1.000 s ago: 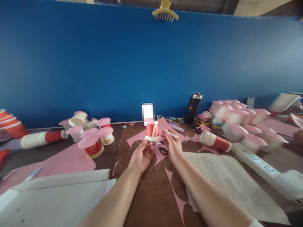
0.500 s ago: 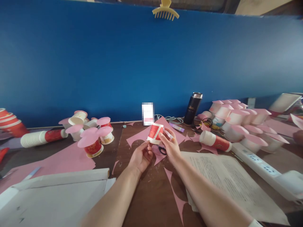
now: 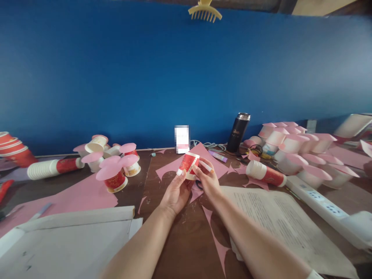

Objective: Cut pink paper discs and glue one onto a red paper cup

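Note:
A small red and white paper cup (image 3: 189, 163) is tilted between my two hands, above the middle of the table. My left hand (image 3: 176, 193) is closed round its lower left side, thumb on the front. From the right, my right hand (image 3: 208, 182) has its fingertips against the cup. A white tube with an orange end (image 3: 207, 166) lies in the fingers of that hand; I cannot tell if it is a marker or a glue stick. Below the cup, black scissor handles (image 3: 199, 185) show partly on a pink paper sheet (image 3: 167, 169).
Paper cups topped with pink paper (image 3: 112, 174) stand at left, more (image 3: 290, 143) at right. A black flask (image 3: 238, 132), purple glue stick (image 3: 217, 156), stacked cups (image 3: 266, 173), a power strip (image 3: 315, 195), printed paper (image 3: 270, 217) and a white box (image 3: 72, 240) lie around.
The cup has tilted over, and my left hand has moved up from its base to wrap its side. The white tube's orange end now shows past my right fingers.

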Available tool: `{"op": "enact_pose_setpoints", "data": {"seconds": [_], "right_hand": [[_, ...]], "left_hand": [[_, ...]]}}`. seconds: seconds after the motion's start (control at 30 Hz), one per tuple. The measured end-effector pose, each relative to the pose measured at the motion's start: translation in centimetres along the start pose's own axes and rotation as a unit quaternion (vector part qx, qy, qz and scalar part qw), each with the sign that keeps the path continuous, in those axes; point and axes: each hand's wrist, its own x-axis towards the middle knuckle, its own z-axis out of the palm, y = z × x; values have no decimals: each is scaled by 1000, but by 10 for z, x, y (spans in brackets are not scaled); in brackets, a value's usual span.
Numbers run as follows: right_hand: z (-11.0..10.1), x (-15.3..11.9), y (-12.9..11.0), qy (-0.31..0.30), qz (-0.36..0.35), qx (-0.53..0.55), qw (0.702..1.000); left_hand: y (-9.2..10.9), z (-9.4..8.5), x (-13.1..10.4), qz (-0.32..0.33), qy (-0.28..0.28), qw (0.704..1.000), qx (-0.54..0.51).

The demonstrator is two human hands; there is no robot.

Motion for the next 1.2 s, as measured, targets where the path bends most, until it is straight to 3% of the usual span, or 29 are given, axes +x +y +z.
{"op": "enact_pose_setpoints", "data": {"seconds": [0.3, 0.6, 0.8, 1.0, 1.2], "right_hand": [[7, -9, 4, -33, -36, -25, 999], [-5, 0, 9, 66, -92, -100, 989], [-2, -9, 2, 33, -191, -188, 963], [-3, -13, 3, -5, -226, -212, 951], [-7, -10, 2, -34, -298, -297, 907]], "left_hand": [[0, -2, 1, -6, 27, 999, 20], [13, -13, 7, -3, 120, 993, -9], [13, -12, 8, -4, 128, 992, -15], [14, -11, 8, 7, 121, 992, -25], [13, -11, 8, 26, 117, 993, -16]]}}
